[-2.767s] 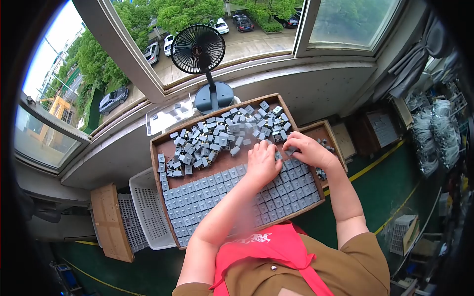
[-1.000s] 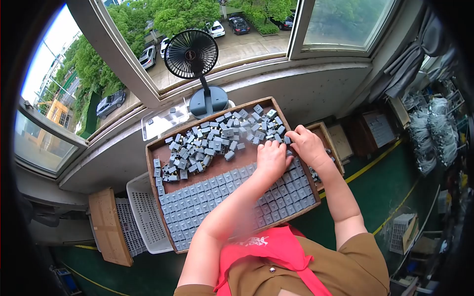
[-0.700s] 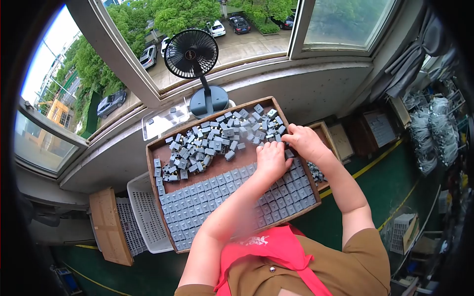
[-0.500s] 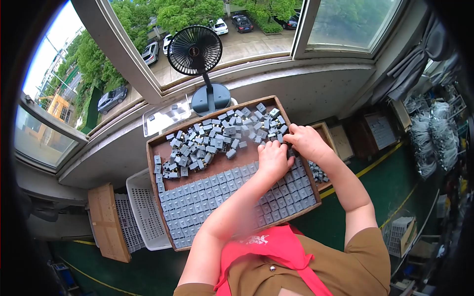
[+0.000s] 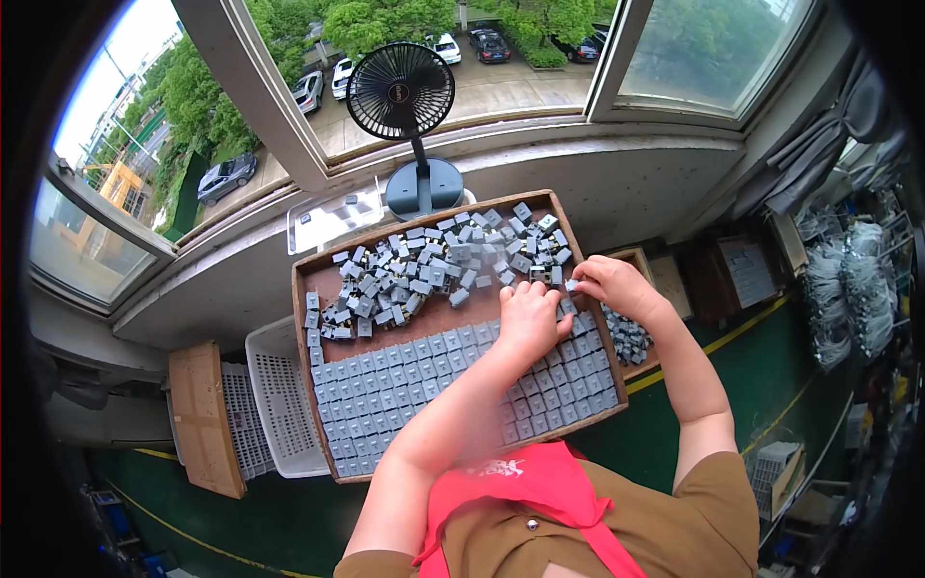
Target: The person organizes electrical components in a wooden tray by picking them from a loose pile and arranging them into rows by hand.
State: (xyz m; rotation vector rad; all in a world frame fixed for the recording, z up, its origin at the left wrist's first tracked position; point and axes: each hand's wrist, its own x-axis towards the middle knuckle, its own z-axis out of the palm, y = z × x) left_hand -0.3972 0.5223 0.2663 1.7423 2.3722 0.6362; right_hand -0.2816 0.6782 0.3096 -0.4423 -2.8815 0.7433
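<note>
A wooden tray (image 5: 301, 390) holds small grey switch-like blocks. At its far side lies a loose heap of blocks (image 5: 424, 270), tumbled at all angles. Closer to my body, blocks stand in tight rows (image 5: 385, 400), faces up. My left hand (image 5: 529, 323) rests over the right end of the upper rows, thumb apart from the fingers, with blocks under and beside it. At the tray's right edge my right hand (image 5: 617, 287) pinches a small grey block (image 5: 572, 285) between thumb and fingertips. My left forearm covers part of the rows.
A black fan (image 5: 401, 91) stands behind the tray by the window, beside a clear plastic lid (image 5: 332, 220). To the left are a white perforated basket (image 5: 279, 385) and a cardboard box (image 5: 204, 419). Another box of grey blocks (image 5: 631, 337) sits to the right.
My right hand has drawn back slightly from the heap's edge, and a pinched grey block now shows at its fingertips. My left hand stays over the rows. The whole view has shifted slightly.
</note>
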